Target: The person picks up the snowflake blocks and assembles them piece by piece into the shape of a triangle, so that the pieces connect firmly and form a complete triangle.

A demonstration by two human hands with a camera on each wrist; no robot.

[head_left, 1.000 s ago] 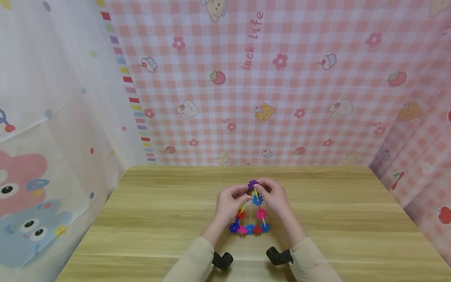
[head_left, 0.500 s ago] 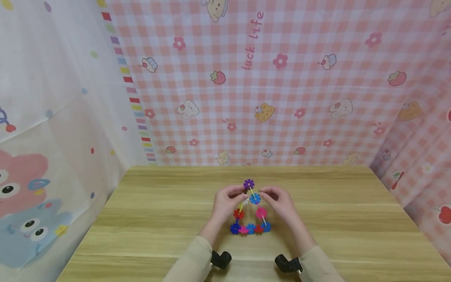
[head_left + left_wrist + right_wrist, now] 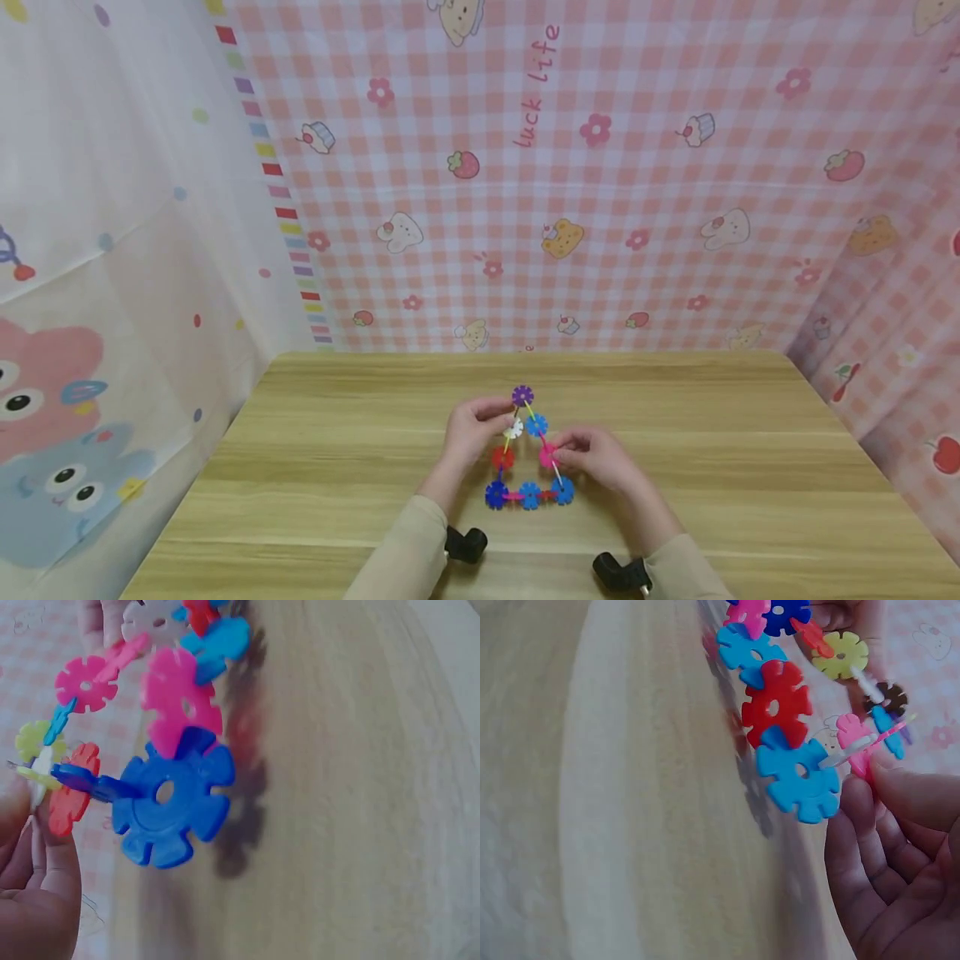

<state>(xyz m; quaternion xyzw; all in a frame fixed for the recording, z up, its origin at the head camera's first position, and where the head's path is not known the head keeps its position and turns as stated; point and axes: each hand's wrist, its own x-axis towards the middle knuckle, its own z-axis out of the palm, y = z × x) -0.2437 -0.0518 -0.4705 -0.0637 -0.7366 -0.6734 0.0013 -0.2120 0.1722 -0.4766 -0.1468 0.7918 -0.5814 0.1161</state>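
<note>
Notched plastic flower discs are slotted together into a triangle, held above the wooden table. At its top is a purple disc [image 3: 522, 396]; the near side runs from a dark blue disc [image 3: 496, 495] to a light blue disc [image 3: 562, 490]. My left hand [image 3: 471, 429] pinches the upper left side by the white disc [image 3: 513, 427], with a red disc [image 3: 503, 458] just below its fingers. On the right side, my right hand [image 3: 596, 457] pinches a pink disc [image 3: 853, 742] between thumb and fingers. My left fingers partly hide the white disc in the left wrist view.
The wooden table [image 3: 337, 467] stretches out on both sides of the hands. Behind it hangs a pink checked cloth [image 3: 637, 183], and a white patterned cloth [image 3: 150, 250] hangs at the left. Black wrist mounts [image 3: 467, 545] stick out from the cuffs.
My right hand has let go near the top and moved down to the pink disc. The triangle has shifted a little left, and my left hand has moved slightly left with it.
</note>
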